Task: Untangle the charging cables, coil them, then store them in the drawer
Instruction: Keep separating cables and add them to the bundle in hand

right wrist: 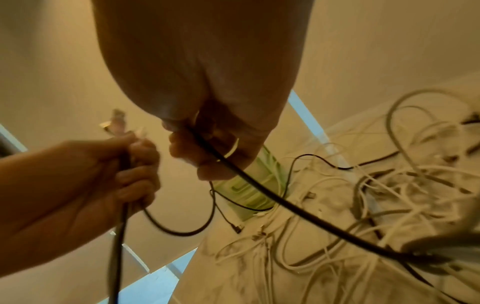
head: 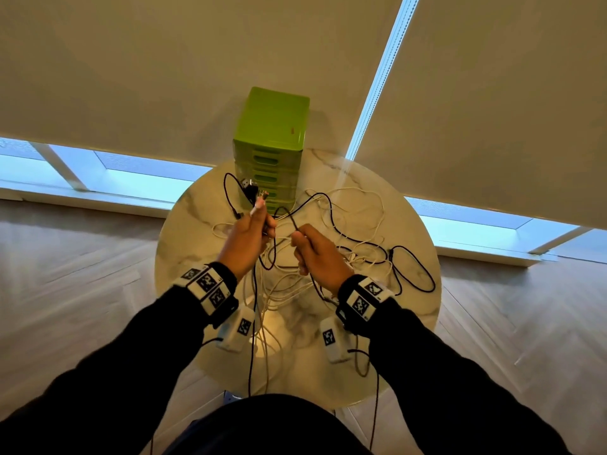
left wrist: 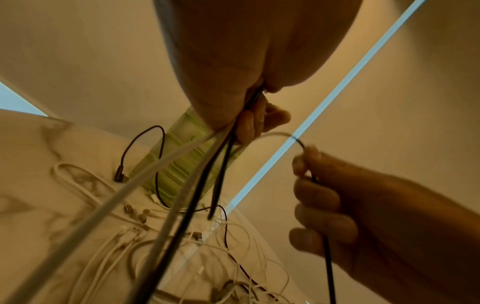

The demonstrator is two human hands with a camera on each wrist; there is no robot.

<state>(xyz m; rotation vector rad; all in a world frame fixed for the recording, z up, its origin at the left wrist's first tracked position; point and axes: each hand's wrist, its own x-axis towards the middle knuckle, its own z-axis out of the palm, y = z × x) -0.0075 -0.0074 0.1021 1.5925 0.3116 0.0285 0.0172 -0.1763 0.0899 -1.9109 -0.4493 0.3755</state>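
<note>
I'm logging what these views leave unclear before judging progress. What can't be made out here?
- Drawer unit: all views, too small and partly behind the hands to tell if any drawer is open.
- Left hand: head view, number of cables gripped is blurred.
- Black cable: right wrist view, lower end cut off by the frame edge.

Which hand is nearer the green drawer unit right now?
Left. The left hand grips cable ends raised just in front of the green drawer unit; the right hand pinches a black cable farther back, toward the person.
</note>
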